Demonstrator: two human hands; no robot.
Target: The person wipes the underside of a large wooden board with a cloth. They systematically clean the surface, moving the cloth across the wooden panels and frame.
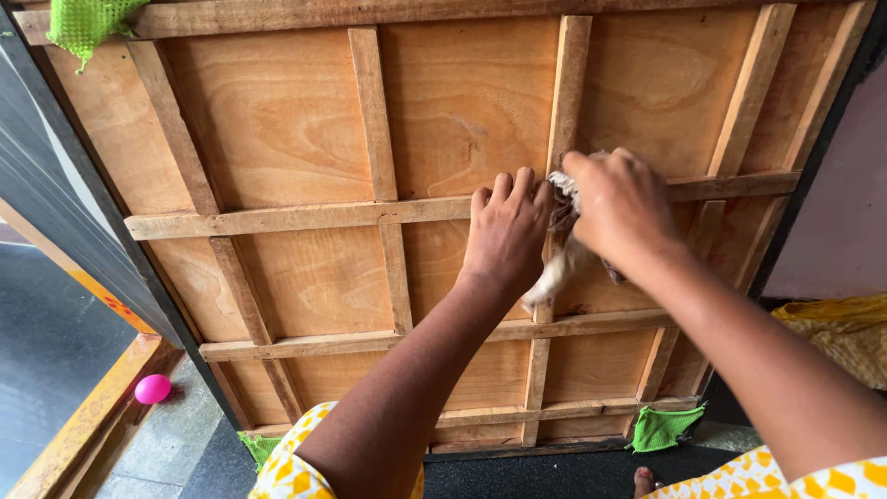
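Observation:
A large plywood panel with a grid of nailed wooden battens stands upright in front of me. My left hand rests flat on a horizontal batten near the middle, fingers curled over its edge. Just to its right, my right hand is closed around a crumpled whitish rag and presses it against a vertical batten. The rag's tail hangs below my fingers. Both sleeves are yellow and white patterned.
A green mesh cloth hangs at the panel's top left corner, and another green cloth lies at its bottom right. A pink ball sits on the floor at left. Yellow fabric lies at right. A dark frame borders the left.

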